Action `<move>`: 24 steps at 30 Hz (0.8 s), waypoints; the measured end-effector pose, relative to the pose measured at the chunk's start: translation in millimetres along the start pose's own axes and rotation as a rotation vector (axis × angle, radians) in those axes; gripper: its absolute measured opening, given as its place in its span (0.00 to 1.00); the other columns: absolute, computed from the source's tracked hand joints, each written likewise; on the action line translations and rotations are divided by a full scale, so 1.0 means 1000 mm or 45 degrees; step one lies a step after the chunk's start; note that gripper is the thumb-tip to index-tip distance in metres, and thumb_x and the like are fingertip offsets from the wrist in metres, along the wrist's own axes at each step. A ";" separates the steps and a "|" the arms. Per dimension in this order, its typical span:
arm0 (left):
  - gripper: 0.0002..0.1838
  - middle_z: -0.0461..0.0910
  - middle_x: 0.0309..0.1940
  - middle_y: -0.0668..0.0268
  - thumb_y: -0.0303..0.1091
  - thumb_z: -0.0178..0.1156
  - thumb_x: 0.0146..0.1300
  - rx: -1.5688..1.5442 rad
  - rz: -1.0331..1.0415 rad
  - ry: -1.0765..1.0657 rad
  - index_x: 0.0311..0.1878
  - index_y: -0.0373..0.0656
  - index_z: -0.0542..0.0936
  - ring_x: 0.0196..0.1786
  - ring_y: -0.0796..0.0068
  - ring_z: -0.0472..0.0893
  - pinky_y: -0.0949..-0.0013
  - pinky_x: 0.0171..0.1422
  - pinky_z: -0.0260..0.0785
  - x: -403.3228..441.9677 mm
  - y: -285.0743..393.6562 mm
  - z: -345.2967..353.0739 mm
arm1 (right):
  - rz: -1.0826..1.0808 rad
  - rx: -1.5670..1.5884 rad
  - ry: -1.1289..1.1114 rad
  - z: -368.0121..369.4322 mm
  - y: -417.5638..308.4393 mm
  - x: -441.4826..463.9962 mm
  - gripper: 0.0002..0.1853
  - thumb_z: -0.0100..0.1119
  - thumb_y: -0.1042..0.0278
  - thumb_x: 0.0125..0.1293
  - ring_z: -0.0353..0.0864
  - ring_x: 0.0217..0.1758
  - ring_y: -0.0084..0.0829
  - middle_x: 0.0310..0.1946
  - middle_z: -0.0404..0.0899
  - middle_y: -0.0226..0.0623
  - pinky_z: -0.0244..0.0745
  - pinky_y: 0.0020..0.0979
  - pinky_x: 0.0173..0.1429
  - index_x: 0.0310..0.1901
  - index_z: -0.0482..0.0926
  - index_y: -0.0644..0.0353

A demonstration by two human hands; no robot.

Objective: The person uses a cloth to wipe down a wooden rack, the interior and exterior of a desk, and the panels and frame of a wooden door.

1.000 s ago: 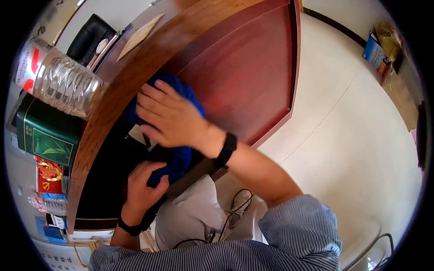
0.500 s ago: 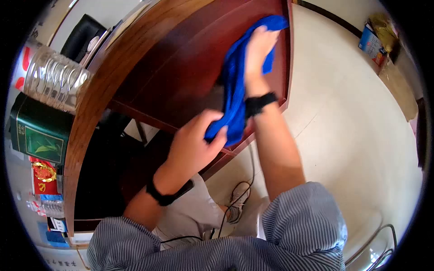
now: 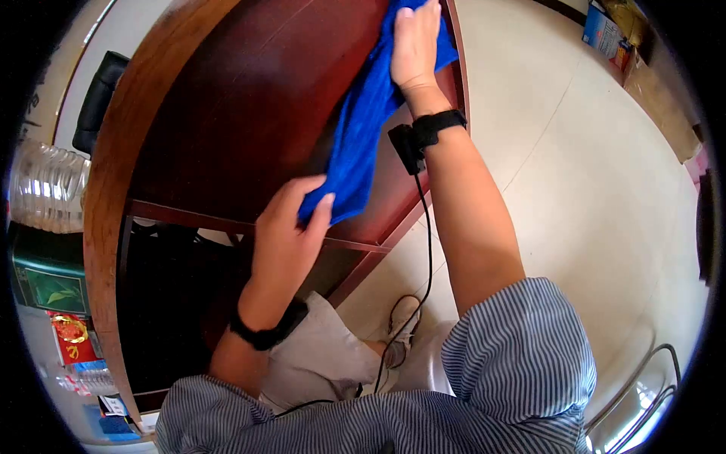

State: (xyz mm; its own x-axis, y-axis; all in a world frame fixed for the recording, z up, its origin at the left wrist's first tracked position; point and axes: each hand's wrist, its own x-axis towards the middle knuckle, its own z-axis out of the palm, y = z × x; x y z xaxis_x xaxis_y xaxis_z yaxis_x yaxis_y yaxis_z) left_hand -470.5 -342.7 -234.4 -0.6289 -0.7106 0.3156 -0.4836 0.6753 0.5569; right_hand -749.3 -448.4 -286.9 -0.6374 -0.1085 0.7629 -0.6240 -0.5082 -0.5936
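Note:
A blue cloth (image 3: 354, 135) stretches between my two hands over the dark red wooden panel (image 3: 249, 98) of a desk. The near end of the cloth is pinched between the thumb and fingers of my left hand (image 3: 291, 216). Farther up, near the panel's right edge, my right hand (image 3: 416, 49) grips the cloth's other end, with part of it hanging past the fingers. Both wrists carry black straps, and a black device with a cable (image 3: 428, 250) hangs at the right one.
Along the left, the curved wooden desk edge (image 3: 102, 250) bears a clear plastic bottle (image 3: 49, 185), a green box (image 3: 49, 265) and a red packet (image 3: 73, 337). A cardboard box (image 3: 662, 106) and a blue carton (image 3: 601, 34) stand on the floor at far right. Cables curl at lower right.
The view has shifted, so the desk sits more to the left. Both hands keep hold of the cloth and appear farther up and left; the cloth looks more drawn out.

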 end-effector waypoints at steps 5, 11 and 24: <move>0.09 0.81 0.34 0.51 0.27 0.61 0.62 0.221 0.041 -0.267 0.44 0.39 0.75 0.36 0.55 0.83 0.62 0.40 0.74 -0.012 -0.016 0.008 | 0.418 -0.266 0.122 0.000 0.071 -0.138 0.33 0.34 0.56 0.77 0.40 0.79 0.52 0.74 0.43 0.63 0.33 0.43 0.80 0.69 0.49 0.81; 0.10 0.82 0.33 0.51 0.29 0.63 0.61 0.466 -0.325 -0.490 0.44 0.37 0.77 0.36 0.60 0.84 0.66 0.41 0.73 -0.051 -0.038 -0.011 | 1.130 0.029 0.711 0.018 0.020 -0.253 0.30 0.42 0.63 0.71 0.55 0.72 0.49 0.68 0.56 0.59 0.46 0.41 0.76 0.68 0.54 0.76; 0.13 0.83 0.39 0.51 0.32 0.65 0.59 0.723 -0.374 -0.787 0.44 0.35 0.77 0.41 0.52 0.83 0.60 0.46 0.74 -0.066 -0.034 -0.041 | -0.507 0.095 -0.862 0.007 -0.098 -0.206 0.28 0.57 0.59 0.57 0.64 0.71 0.38 0.69 0.65 0.39 0.52 0.49 0.74 0.63 0.74 0.48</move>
State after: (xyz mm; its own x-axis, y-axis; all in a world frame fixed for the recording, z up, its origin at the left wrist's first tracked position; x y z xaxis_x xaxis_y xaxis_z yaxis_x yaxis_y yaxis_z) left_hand -387.2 -327.2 -242.5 -0.5685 -0.7478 -0.3431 -0.8029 0.5952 0.0330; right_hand -553.3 -382.4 -384.2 0.0565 -0.3905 0.9189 -0.7005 -0.6713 -0.2422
